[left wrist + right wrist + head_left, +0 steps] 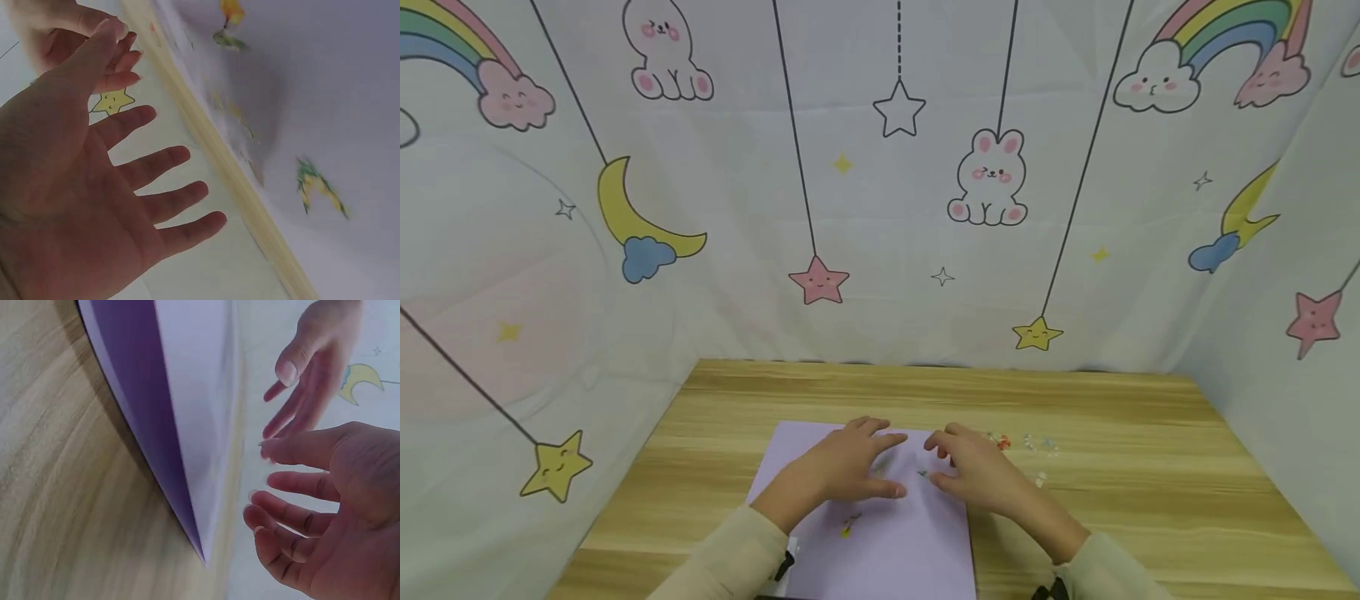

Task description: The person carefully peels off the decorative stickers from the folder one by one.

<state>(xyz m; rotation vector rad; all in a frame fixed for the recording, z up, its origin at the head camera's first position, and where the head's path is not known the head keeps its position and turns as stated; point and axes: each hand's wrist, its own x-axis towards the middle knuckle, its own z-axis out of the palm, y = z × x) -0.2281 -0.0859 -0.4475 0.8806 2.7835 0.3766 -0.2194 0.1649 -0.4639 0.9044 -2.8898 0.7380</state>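
A pale purple sheet lies on the wooden table. Above its left half hovers my left hand, fingers spread and nothing in its grasp; the left wrist view shows the bare palm. My right hand is over the sheet's right edge, fingers loosely bent and thumb apart from them. In the right wrist view, this hand holds nothing. A tiny green piece lies by its thumb tip. On the sheet are a small yellow flower piece and a faint greenish piece, partly behind my left fingers.
Right of the sheet, on the wooden table, lie a small orange-red piece and several pale pieces, one whitish. A printed curtain hangs behind the table and along both sides.
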